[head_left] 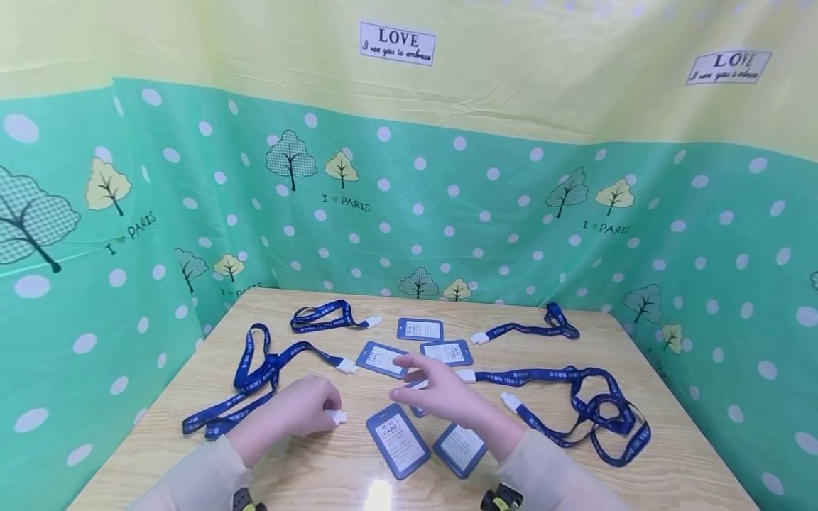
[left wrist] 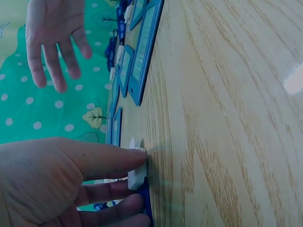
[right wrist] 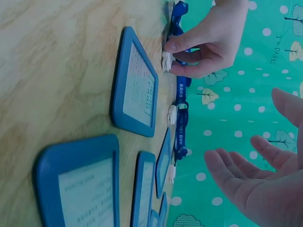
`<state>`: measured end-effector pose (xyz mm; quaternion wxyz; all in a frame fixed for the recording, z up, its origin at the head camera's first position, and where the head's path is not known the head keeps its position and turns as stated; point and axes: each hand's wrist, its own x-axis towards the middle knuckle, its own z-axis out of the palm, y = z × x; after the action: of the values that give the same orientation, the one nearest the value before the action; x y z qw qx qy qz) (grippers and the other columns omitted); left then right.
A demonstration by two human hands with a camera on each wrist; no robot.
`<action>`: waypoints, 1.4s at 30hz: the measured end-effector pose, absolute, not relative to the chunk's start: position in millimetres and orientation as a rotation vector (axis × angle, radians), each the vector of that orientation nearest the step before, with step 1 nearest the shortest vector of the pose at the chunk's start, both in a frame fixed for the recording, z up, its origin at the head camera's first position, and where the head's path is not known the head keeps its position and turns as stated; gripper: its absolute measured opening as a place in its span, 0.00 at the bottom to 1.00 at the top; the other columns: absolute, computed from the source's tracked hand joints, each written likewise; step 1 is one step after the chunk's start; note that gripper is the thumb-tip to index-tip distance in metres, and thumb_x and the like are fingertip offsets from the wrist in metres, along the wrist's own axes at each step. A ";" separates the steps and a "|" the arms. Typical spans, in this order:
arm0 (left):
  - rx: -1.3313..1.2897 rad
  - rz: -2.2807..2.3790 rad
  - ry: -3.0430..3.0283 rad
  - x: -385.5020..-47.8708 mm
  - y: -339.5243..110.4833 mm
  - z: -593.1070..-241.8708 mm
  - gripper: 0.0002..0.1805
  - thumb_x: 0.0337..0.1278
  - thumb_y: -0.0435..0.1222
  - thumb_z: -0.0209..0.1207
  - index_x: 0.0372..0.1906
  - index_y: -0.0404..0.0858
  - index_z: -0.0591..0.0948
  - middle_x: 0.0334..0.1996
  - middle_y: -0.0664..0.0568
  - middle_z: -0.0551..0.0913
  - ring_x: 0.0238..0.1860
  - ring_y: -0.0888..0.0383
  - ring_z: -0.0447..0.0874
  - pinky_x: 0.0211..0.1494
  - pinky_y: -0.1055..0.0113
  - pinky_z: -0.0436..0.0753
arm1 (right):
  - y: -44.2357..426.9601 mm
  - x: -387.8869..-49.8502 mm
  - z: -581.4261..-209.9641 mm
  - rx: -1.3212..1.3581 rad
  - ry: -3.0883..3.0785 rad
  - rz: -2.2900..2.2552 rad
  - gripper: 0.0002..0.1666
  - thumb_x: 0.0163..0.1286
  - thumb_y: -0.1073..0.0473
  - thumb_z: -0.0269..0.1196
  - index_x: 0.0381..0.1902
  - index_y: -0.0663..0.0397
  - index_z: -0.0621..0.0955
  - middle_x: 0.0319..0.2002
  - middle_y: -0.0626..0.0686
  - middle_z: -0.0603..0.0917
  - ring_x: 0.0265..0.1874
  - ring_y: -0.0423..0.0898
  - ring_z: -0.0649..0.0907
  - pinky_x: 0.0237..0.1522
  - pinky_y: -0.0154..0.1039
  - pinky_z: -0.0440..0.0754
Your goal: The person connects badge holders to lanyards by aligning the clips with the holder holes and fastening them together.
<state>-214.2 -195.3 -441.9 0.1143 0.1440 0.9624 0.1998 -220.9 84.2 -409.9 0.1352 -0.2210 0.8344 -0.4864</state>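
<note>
My left hand [head_left: 309, 406] pinches the white plastic clip [left wrist: 137, 174] of a blue lanyard between thumb and fingers, low over the table. A bit of that lanyard's blue strap [left wrist: 147, 201] shows below the clip in the left wrist view; the hand hides most of it in the head view. Above the blue card holders hovers my right hand [head_left: 441, 389], its fingers spread and relaxed, holding nothing. One card holder [head_left: 399, 441] lies between the two hands, with another [head_left: 461, 450] beside it. A further card holder [head_left: 418, 406] is partly covered by the right hand.
Farther back lie more card holders [head_left: 420, 329]. Blue lanyards with white clips are spread at left [head_left: 262, 376], back left [head_left: 326, 316], back right [head_left: 530, 328] and right [head_left: 601, 408]. A green and yellow printed curtain [head_left: 447, 191] surrounds the wooden table [head_left: 332, 475].
</note>
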 end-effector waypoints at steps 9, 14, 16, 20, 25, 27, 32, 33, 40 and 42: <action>0.413 0.582 2.822 -213.7 -195.1 -443.0 0.07 0.50 0.35 0.74 0.33 0.48 0.88 0.30 0.59 0.82 0.31 0.58 0.77 0.44 0.55 0.83 | 91.0 -217.0 -406.8 -0.714 2.659 -1.166 0.38 0.65 0.42 0.71 0.70 0.45 0.75 0.66 0.52 0.76 0.61 0.56 0.78 0.54 0.52 0.83; 0.411 0.581 2.817 -214.3 -195.1 -442.5 0.06 0.51 0.35 0.74 0.33 0.48 0.88 0.30 0.60 0.81 0.31 0.58 0.77 0.43 0.56 0.83 | 91.6 -214.0 -408.2 -0.729 2.746 -1.008 0.39 0.63 0.42 0.72 0.69 0.44 0.75 0.66 0.51 0.76 0.60 0.54 0.79 0.53 0.49 0.84; 0.412 0.582 2.817 -214.4 -195.3 -442.1 0.06 0.51 0.34 0.73 0.33 0.47 0.88 0.30 0.59 0.81 0.31 0.58 0.77 0.43 0.56 0.83 | 90.9 -212.4 -408.9 -0.736 2.775 -0.943 0.39 0.63 0.41 0.73 0.68 0.44 0.76 0.65 0.50 0.77 0.60 0.52 0.80 0.53 0.48 0.84; 0.409 0.587 2.815 -213.9 -195.2 -441.8 0.06 0.51 0.34 0.73 0.33 0.47 0.88 0.30 0.59 0.82 0.31 0.58 0.77 0.43 0.56 0.83 | 89.5 -208.1 -408.8 -0.743 2.822 -0.802 0.40 0.60 0.37 0.73 0.66 0.44 0.78 0.64 0.50 0.78 0.60 0.51 0.79 0.55 0.51 0.83; 0.402 0.586 2.815 -213.7 -194.8 -442.1 0.06 0.51 0.34 0.73 0.33 0.47 0.88 0.30 0.59 0.82 0.32 0.58 0.77 0.44 0.55 0.83 | 87.4 -202.4 -409.7 -0.719 2.845 -0.652 0.40 0.55 0.32 0.74 0.61 0.43 0.82 0.58 0.49 0.81 0.53 0.49 0.81 0.50 0.50 0.84; 0.401 0.586 2.816 -213.5 -194.6 -441.6 0.06 0.51 0.34 0.73 0.33 0.47 0.88 0.30 0.59 0.82 0.32 0.58 0.77 0.44 0.55 0.83 | 86.1 -201.5 -411.2 -0.700 2.846 -0.598 0.39 0.52 0.29 0.74 0.56 0.43 0.83 0.53 0.48 0.82 0.45 0.44 0.82 0.42 0.45 0.85; 0.408 0.579 2.824 -212.7 -194.0 -439.9 0.07 0.50 0.34 0.74 0.34 0.47 0.88 0.30 0.59 0.82 0.32 0.58 0.76 0.43 0.55 0.83 | 83.3 -199.8 -418.3 -0.669 2.855 -0.484 0.36 0.48 0.25 0.74 0.46 0.41 0.84 0.40 0.43 0.81 0.30 0.38 0.76 0.29 0.37 0.77; 0.408 0.577 2.827 -212.7 -193.9 -439.7 0.07 0.50 0.34 0.74 0.34 0.47 0.88 0.30 0.59 0.82 0.32 0.58 0.76 0.44 0.55 0.83 | 82.7 -199.4 -420.0 -0.671 2.859 -0.464 0.36 0.47 0.25 0.74 0.45 0.41 0.84 0.38 0.43 0.80 0.29 0.38 0.76 0.29 0.37 0.76; 0.410 0.568 2.833 -213.2 -194.1 -440.2 0.07 0.50 0.34 0.74 0.33 0.47 0.88 0.30 0.58 0.82 0.32 0.58 0.76 0.45 0.55 0.83 | 77.2 -196.8 -429.4 -0.684 2.865 -0.328 0.40 0.46 0.22 0.73 0.47 0.42 0.85 0.33 0.40 0.79 0.28 0.38 0.76 0.31 0.38 0.77; 0.409 0.566 2.832 -213.3 -194.3 -440.4 0.07 0.50 0.34 0.74 0.33 0.47 0.88 0.31 0.58 0.82 0.32 0.58 0.76 0.45 0.55 0.83 | 76.0 -196.4 -431.3 -0.678 2.862 -0.296 0.41 0.46 0.22 0.72 0.48 0.42 0.85 0.33 0.40 0.79 0.28 0.38 0.76 0.32 0.39 0.78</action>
<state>-213.3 -194.3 -440.4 0.1121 0.1392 0.9648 0.1927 -196.4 76.0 -431.3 0.0925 -0.2283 0.9640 -0.0999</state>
